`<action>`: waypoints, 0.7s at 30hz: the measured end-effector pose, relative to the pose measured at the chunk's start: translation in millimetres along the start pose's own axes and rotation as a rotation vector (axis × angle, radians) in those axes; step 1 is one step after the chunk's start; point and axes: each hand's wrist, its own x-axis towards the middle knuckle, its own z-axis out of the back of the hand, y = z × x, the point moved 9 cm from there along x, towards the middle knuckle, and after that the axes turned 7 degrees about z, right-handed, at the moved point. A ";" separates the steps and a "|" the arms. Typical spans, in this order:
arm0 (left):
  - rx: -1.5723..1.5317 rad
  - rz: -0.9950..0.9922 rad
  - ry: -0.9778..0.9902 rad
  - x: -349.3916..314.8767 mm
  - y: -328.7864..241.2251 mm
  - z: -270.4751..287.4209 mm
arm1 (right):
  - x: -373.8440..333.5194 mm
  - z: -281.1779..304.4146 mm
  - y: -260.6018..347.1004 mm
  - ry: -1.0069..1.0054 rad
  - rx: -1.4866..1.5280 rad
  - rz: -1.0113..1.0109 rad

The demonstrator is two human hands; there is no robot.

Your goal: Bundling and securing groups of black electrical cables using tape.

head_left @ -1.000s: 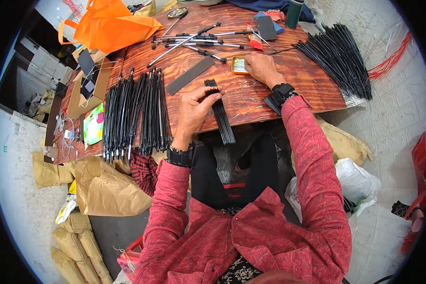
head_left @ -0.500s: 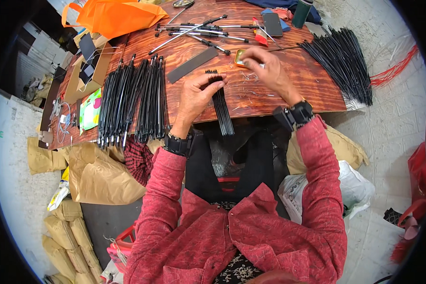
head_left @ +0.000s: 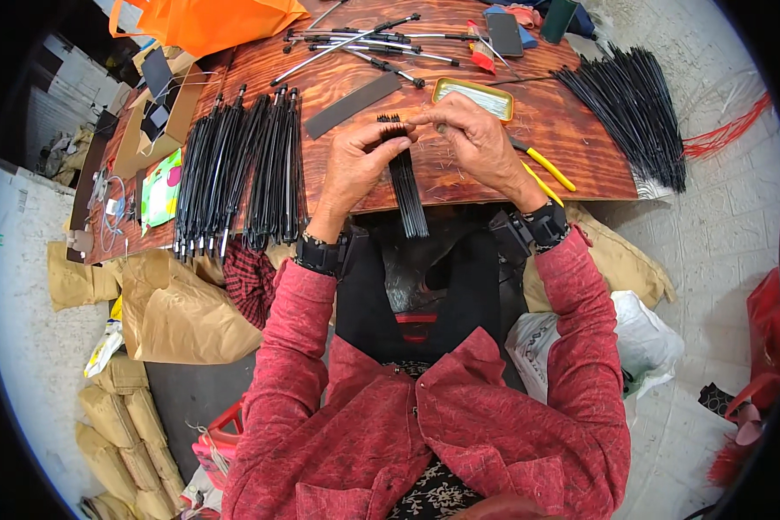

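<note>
My left hand [head_left: 353, 165] is closed around a flat row of thin black ribs [head_left: 409, 201], like those of an umbrella. Their notched upper ends show above my thumb, and the lower ends hang past the table edge. My right hand [head_left: 484, 152] has its fingertips together at the top of these ribs, beside the left fingers. Whatever it pinches is too small to make out. Just beyond the right hand lies a shallow yellow-rimmed tin [head_left: 510, 111] with fine silvery wire pins inside. Yellow-handled pliers [head_left: 551, 169] rest to the right of my wrist.
Folded black umbrella frames [head_left: 273, 173] lie on the left. A dark flat bar [head_left: 354, 105] and several metal shafts [head_left: 368, 48] are beyond my hands. Loose black ribs [head_left: 633, 117] fan out at the right. An orange bag [head_left: 204, 26] and cardboard box [head_left: 178, 121] stand far left.
My right hand has come from over the tin toward me and left, to the tops of the ribs. The tin and pliers now show. My left hand keeps its hold.
</note>
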 end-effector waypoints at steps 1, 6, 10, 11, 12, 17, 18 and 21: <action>0.008 -0.002 0.003 0.0 -0.6 -0.3 | 0.1 -0.1 -0.7 0.000 0.023 -0.011; -0.020 -0.017 0.011 0.1 -0.9 -2.0 | -2.1 -0.7 -3.5 -0.001 0.017 0.003; 0.012 -0.042 0.018 0.5 -3.4 -2.9 | -2.7 -1.1 -0.3 -0.010 0.039 0.024; 0.033 -0.051 0.020 0.5 -5.0 -3.3 | -2.2 0.7 5.9 -0.001 -0.020 0.037; 0.054 -0.060 0.022 0.5 -6.8 -3.8 | -1.5 2.7 12.3 0.007 -0.080 0.049; 0.091 -0.076 0.059 1.3 -15.7 -8.8 | 2.0 11.3 29.2 -0.003 -0.274 0.215; 0.089 -0.077 0.060 1.3 -16.0 -9.3 | 1.2 12.1 26.4 -0.003 -0.276 0.215; 0.111 0.005 0.123 1.6 -8.5 -13.5 | 0.3 8.5 5.6 0.003 0.079 0.069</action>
